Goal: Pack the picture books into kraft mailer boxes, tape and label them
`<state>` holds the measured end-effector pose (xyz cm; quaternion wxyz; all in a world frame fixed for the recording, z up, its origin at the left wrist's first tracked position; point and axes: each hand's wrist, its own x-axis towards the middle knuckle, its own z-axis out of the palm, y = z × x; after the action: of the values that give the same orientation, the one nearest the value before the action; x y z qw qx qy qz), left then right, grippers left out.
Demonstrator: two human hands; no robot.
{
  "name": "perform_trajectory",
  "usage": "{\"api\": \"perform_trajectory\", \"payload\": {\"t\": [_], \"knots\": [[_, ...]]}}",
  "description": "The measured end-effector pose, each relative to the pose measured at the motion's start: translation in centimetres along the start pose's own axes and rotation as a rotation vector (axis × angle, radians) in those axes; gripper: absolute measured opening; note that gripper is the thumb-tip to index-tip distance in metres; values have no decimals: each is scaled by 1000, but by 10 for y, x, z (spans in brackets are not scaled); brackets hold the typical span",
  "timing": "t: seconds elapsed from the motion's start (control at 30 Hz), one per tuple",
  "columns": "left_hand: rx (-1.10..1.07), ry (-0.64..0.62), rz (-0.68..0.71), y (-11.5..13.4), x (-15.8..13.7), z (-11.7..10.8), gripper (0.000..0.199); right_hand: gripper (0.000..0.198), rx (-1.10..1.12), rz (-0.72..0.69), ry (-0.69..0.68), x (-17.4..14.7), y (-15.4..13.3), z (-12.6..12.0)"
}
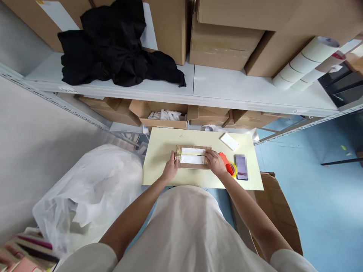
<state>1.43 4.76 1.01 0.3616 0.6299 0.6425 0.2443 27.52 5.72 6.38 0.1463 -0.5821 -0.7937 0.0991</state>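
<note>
A small brown cardboard box [193,166] with white labels and a strip of tape along its middle lies on the cream table [159,175]. My left hand [171,166] grips its left end, with the thumb near the top edge. At the right end my right hand [214,161] is closed on the box, fingers over its top corner. Just right of that hand lies an orange-red tape dispenser [226,163] with a yellow-edged tape roll [233,169]. A phone [241,167] and a white box [229,141] lie farther right.
A grey shelf [221,85] beyond the table holds cardboard boxes [224,45], black cloth [113,49] and stacked label rolls [304,62]. An open carton [167,122] with white items sits below. A large plastic bag [93,196] stands left; an open carton [279,211] stands right.
</note>
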Motion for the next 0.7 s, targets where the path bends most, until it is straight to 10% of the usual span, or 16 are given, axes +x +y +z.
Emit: {"api": "perform_trajectory", "payload": {"t": [0.37, 0.7], "knots": [[-163, -40, 25, -5, 7, -8, 78, 29, 79, 156, 47, 9, -1, 7], [82, 7, 106, 8, 6, -19, 83, 44, 130, 11, -18, -8, 0, 20]]}}
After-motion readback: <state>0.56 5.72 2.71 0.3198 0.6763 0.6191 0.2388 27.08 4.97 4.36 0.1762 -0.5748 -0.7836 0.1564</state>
